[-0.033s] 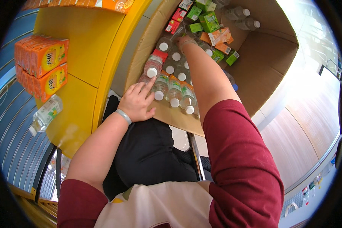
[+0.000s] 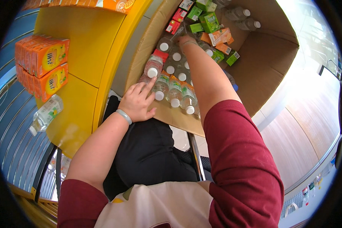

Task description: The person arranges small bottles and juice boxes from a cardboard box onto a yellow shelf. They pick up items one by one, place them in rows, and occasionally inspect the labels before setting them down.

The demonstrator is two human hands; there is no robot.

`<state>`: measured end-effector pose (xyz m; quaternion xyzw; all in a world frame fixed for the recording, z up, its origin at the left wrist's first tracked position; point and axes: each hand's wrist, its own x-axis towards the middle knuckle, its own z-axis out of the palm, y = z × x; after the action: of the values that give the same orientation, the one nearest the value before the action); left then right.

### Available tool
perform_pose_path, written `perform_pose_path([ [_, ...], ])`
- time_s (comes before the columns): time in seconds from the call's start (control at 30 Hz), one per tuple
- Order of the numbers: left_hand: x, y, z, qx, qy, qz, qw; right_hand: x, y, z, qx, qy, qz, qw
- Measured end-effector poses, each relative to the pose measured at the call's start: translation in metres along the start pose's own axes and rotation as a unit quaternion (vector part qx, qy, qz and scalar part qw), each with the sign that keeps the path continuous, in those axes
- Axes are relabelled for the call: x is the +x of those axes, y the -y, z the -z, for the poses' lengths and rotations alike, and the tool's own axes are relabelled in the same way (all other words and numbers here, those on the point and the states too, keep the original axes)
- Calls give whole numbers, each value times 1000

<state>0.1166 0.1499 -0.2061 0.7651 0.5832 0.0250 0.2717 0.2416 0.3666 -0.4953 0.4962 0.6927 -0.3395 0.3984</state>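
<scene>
A large cardboard box (image 2: 271,57) holds clear plastic bottles with white caps, standing in rows, and small drink cartons. At its near left edge is my left hand (image 2: 137,99), open with fingers spread. Its index fingertip is at the white cap of a bottle with a pinkish tint (image 2: 153,65). A clear bottle with a green and orange label (image 2: 174,90) stands just to the right. My right hand (image 2: 186,40) reaches deep into the box, beside a clear bottle lid (image 2: 176,56). Its fingers are mostly hidden, so whether they grip a bottle is unclear.
Green cartons (image 2: 209,22), orange cartons (image 2: 220,37) and red cartons (image 2: 172,27) lie farther back in the box. On the yellow shelf (image 2: 78,98) at left sit stacked orange packs (image 2: 51,57) and a bottle lying on its side (image 2: 46,114). A metal leg (image 2: 195,155) stands below the box.
</scene>
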Motion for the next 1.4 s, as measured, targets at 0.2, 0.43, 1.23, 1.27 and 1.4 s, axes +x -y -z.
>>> perform_pose_path([
  [0.2, 0, 0, 0, 1, -5, -4, 1000, -55, 4, 19, -61, -129, 39, 989],
  [0.43, 0, 1, 1, -2, 10, -1, 1000, -54, 0, 18, -143, -112, 107, 978],
  [1.23, 23, -8, -5, -34, 60, 70, 995, -84, 0, 37, 8, -163, 78, 983],
  [1.27, 23, -9, -3, -33, 38, 62, 997, -96, 0, 43, 16, -185, 93, 978],
  [1.4, 17, -9, -3, -35, -18, 48, 998, -142, 3, 95, 124, -336, 83, 930],
])
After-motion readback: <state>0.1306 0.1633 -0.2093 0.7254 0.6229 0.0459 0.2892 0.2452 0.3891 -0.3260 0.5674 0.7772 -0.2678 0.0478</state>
